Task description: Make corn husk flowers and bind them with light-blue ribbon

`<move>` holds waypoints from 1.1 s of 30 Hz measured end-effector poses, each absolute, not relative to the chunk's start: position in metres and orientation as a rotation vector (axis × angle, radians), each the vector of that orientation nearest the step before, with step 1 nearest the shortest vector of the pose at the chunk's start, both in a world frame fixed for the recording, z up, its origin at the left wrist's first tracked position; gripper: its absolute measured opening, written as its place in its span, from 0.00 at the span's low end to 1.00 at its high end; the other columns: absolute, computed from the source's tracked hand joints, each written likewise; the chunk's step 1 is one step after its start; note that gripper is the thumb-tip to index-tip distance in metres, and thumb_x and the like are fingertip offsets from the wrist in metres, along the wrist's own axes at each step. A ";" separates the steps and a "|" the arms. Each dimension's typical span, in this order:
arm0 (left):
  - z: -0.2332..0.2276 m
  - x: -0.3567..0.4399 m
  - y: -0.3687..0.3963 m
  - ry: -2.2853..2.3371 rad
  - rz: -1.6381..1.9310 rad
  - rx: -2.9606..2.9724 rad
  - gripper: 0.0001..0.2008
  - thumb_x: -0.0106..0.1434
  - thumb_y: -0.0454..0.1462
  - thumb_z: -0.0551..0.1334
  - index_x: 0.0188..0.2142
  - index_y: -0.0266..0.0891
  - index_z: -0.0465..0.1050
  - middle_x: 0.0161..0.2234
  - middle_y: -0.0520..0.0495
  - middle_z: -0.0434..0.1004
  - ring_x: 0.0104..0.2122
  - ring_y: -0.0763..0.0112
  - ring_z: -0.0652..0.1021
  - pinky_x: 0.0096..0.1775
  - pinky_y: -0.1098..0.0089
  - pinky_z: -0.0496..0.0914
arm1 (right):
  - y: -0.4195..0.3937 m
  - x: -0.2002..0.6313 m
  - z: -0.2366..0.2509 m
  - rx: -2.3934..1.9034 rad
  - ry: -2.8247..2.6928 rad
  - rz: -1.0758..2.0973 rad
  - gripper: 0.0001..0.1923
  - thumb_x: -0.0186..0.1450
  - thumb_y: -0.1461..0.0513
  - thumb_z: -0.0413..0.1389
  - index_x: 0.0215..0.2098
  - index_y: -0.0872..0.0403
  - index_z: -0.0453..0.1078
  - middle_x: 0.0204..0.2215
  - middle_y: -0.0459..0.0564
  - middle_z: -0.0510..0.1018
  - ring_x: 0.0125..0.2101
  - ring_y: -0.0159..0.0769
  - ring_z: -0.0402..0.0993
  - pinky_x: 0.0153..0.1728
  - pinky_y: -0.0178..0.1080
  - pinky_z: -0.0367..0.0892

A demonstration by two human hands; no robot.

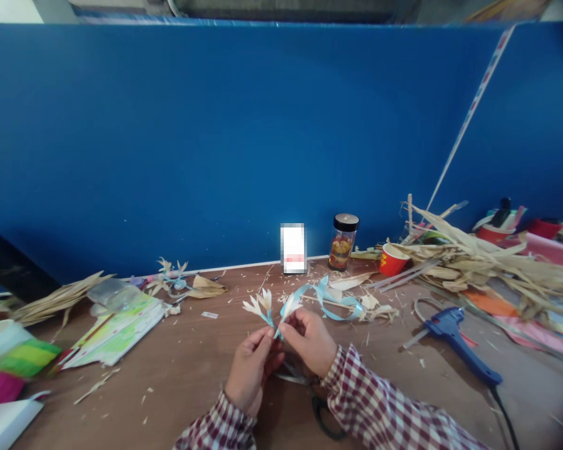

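Both hands' fingers pinch husk flowers [265,304] at ribbon-wrapped stems: left hand [251,372], right hand [309,340].

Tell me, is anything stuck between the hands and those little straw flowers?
No, nothing visible is in the way. The left hand and right hand already pinch the straw flowers at their stems, where the light blue ribbon is wrapped. The scissors lie on the table underneath, not between.

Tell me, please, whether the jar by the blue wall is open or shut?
Shut. The jar stands upright on the table with its black lid seated on top; yellowish contents show through the glass.
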State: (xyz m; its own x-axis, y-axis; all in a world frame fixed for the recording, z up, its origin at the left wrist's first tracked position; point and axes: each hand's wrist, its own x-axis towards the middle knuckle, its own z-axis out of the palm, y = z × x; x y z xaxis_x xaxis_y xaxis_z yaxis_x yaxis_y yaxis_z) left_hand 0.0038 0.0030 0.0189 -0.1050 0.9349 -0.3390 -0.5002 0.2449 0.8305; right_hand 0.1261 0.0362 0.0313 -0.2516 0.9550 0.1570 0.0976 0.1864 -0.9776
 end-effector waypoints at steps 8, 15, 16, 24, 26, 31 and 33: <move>0.023 0.006 0.001 1.133 1.342 0.495 0.09 0.46 0.35 0.68 0.28 0.33 0.76 0.23 0.47 0.76 0.23 0.76 0.75 0.25 0.77 0.72 | 0.037 0.127 0.023 -1.067 -1.608 1.152 0.05 0.58 0.61 0.52 0.27 0.55 0.65 0.21 0.44 0.69 0.22 0.29 0.64 0.24 0.32 0.61; 0.023 0.007 0.001 1.055 1.358 0.453 0.12 0.42 0.31 0.70 0.29 0.33 0.77 0.28 0.45 0.79 0.25 0.76 0.76 0.28 0.78 0.72 | 0.037 0.126 0.024 -1.087 -1.586 1.152 0.06 0.58 0.61 0.52 0.27 0.56 0.65 0.21 0.45 0.69 0.22 0.29 0.64 0.24 0.32 0.61; 0.023 0.007 0.001 1.041 1.363 0.442 0.12 0.42 0.32 0.70 0.29 0.33 0.77 0.28 0.46 0.79 0.25 0.76 0.76 0.29 0.78 0.72 | 0.037 0.127 0.023 -1.089 -1.585 1.158 0.06 0.58 0.61 0.52 0.27 0.56 0.65 0.21 0.45 0.69 0.22 0.29 0.63 0.23 0.32 0.60; 0.024 0.006 0.001 1.050 1.345 0.450 0.13 0.41 0.34 0.71 0.29 0.33 0.76 0.26 0.47 0.78 0.23 0.77 0.75 0.25 0.79 0.72 | 0.037 0.127 0.025 -1.090 -1.589 1.171 0.07 0.58 0.61 0.52 0.25 0.56 0.64 0.18 0.42 0.66 0.20 0.28 0.62 0.21 0.31 0.58; 0.022 0.006 0.002 1.067 1.336 0.473 0.14 0.41 0.35 0.70 0.30 0.34 0.76 0.25 0.47 0.77 0.24 0.76 0.76 0.25 0.78 0.72 | 0.037 0.127 0.026 -1.080 -1.585 1.172 0.07 0.58 0.61 0.52 0.24 0.56 0.63 0.18 0.42 0.65 0.19 0.27 0.61 0.21 0.31 0.58; 0.019 0.006 0.001 1.085 1.318 0.499 0.14 0.45 0.36 0.69 0.34 0.35 0.75 0.26 0.46 0.77 0.26 0.74 0.76 0.26 0.77 0.72 | 0.038 0.127 0.022 -1.073 -1.588 1.174 0.07 0.59 0.61 0.52 0.26 0.56 0.64 0.20 0.43 0.68 0.21 0.28 0.64 0.23 0.31 0.60; 0.019 0.006 0.001 1.099 1.314 0.486 0.14 0.45 0.36 0.68 0.33 0.36 0.75 0.28 0.46 0.78 0.27 0.72 0.77 0.26 0.76 0.72 | 0.039 0.127 0.021 -1.072 -1.590 1.174 0.07 0.59 0.60 0.52 0.26 0.56 0.64 0.21 0.45 0.69 0.22 0.29 0.65 0.24 0.32 0.62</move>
